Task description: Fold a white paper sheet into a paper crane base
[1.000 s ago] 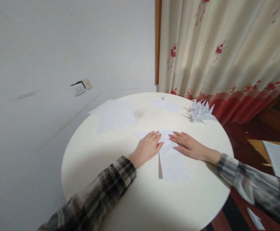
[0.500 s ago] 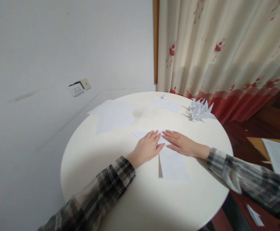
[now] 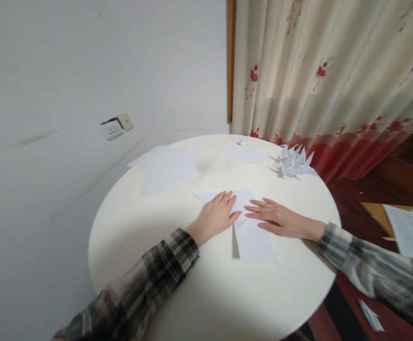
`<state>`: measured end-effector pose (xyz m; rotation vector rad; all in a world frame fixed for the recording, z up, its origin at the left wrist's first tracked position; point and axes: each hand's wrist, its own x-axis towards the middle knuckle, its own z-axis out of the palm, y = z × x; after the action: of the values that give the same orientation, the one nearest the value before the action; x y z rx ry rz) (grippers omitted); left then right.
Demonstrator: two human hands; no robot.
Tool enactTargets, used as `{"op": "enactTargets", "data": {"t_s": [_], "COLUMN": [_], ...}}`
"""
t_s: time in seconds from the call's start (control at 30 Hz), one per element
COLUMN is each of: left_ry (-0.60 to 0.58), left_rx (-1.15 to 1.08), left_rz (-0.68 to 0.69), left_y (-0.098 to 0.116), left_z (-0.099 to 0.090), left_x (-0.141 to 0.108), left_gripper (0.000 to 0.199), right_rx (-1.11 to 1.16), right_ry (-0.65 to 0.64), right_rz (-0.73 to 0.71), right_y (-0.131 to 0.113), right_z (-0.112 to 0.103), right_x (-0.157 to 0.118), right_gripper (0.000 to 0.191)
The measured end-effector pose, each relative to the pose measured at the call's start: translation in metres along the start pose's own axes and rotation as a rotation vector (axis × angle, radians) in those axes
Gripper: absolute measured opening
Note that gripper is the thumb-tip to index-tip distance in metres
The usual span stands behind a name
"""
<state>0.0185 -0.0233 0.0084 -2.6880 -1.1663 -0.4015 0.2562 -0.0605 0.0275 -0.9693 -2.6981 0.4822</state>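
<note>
A folded sheet of white paper point(image 3: 256, 244) lies on the round white table point(image 3: 128, 227), with a triangular flap reaching out to the left at its far end. My left hand point(image 3: 216, 215) rests flat over that flap, fingers stretched and hiding part of the fold. On the right side of the paper lies my right hand point(image 3: 277, 218), palm down with its fingers apart and the fingertips over the sheet. Neither hand grips anything. A narrow shadow shows under the paper's left edge, so that edge stands slightly off the table.
Larger white sheets point(image 3: 171, 168) lie at the back left. A cluster of folded paper cranes point(image 3: 294, 162) stands at the back right. Between them is a paper piece point(image 3: 243, 153) with a small folded shape point(image 3: 242, 141) behind it. A wall and a curtain point(image 3: 298, 71) border the table.
My right hand has slid right and a little toward me across the paper, uncovering more of the fold. The left hand has stayed nearly in place.
</note>
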Motion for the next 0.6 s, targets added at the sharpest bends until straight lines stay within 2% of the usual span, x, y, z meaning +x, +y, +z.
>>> {"op": "enactTargets", "data": {"t_s": [0.27, 0.6], "left_ry": [0.002, -0.019], "left_rx": [0.001, 0.006], "left_rz": [0.008, 0.008], "left_y": [-0.001, 0.000], "left_z": [0.003, 0.002], "left_x": [0.001, 0.000], "left_gripper": [0.048, 0.050], "right_rx": [0.029, 0.130], "right_ry": [-0.083, -0.079], "right_rz": [-0.017, 0.011], "right_y": [-0.015, -0.038], "right_z": [-0.002, 0.000], "right_x": [-0.020, -0.050], "right_gripper": [0.041, 0.040]}}
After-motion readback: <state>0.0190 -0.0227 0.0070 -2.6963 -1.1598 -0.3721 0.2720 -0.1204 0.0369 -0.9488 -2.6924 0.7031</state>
